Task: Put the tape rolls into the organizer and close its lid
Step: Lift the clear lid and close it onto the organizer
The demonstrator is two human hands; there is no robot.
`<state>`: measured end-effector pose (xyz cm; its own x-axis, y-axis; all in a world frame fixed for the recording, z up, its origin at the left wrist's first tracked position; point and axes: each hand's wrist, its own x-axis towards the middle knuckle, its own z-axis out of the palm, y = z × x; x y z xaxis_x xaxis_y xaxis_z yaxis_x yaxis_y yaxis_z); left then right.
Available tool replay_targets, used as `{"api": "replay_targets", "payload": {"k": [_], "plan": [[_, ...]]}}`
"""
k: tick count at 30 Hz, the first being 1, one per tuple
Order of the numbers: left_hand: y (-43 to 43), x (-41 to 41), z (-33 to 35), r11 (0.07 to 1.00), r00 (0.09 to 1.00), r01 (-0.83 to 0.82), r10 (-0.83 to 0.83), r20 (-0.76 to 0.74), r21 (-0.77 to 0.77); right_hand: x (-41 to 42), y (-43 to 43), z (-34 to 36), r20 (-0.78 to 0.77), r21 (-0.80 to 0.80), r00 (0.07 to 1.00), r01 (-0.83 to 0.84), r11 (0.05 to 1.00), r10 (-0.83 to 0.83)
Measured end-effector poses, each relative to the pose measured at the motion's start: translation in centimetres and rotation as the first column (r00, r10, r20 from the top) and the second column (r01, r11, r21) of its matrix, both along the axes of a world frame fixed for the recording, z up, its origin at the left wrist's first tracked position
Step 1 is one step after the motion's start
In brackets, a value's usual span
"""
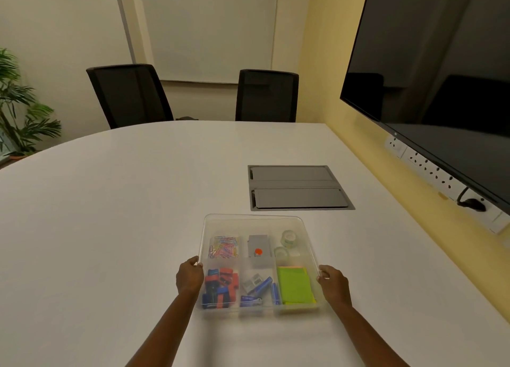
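We find two clear tape rolls (pixel 287 243) in the far right compartment of the clear plastic organizer (pixel 309 245), one behind the other; the nearer roll is faint through the plastic and its outline is hard to fix. A transparent lid (pixel 255 218) appears to lie over the organizer, though we cannot tell whether it is fully seated or merely resting on the rim. The other compartments hold coloured paper clips (pixel 224 250), a grey item with an orange spot (pixel 258 249), red and blue binder clips (pixel 220 288), blue batteries with a metal sharpener (pixel 258 286), and green sticky notes (pixel 295 285); all are softened by the plastic over them. The left hand (pixel 190 278) grips the organizer's left edge with fingers curled onto the rim, and the right hand (pixel 332 282) grips the right edge likewise; both forearms run out of the bottom of the view. The organizer sits on the white table (pixel 110 214), near the person's side, with open surface to its left and in front of it. Just beyond it, apart from it, a grey cable hatch (pixel 296 188) is set into the tabletop. Two black chairs (pixel 193 96) stand at the far edge, partly hidden by the table. A dark wall screen (pixel 441 76) and a plant (pixel 19 104) are each cut off by the frame.
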<state>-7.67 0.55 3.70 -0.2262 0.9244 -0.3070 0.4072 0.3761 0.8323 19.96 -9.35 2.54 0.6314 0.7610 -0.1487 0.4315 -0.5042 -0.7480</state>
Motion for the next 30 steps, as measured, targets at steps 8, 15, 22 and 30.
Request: {"api": "replay_targets", "payload": {"k": [8,15,22,30], "plan": [[-1.0,-0.4,-0.9,1.000,0.997,0.022,-0.021,-0.080,0.017,0.6,-1.5,-1.0,-0.107,-0.032,0.994,-0.034,0.999,0.031],[-3.6,0.0,-1.9,0.998,0.972,0.018,-0.004,-0.236,0.055,-0.3,-2.9,-2.1,-0.229,-0.034,0.973,0.018,0.999,-0.025],[-4.5,-0.2,-2.6,0.995,0.959,0.034,-0.005,-0.283,0.096,-1.3,-3.9,-3.0,-0.349,0.054,0.933,0.112,0.992,-0.086],[-5.0,-0.2,-2.9,0.992,0.957,0.028,0.009,-0.289,0.123,-1.6,-3.8,-2.9,-0.378,0.039,0.918,0.144,0.989,-0.119]]}}
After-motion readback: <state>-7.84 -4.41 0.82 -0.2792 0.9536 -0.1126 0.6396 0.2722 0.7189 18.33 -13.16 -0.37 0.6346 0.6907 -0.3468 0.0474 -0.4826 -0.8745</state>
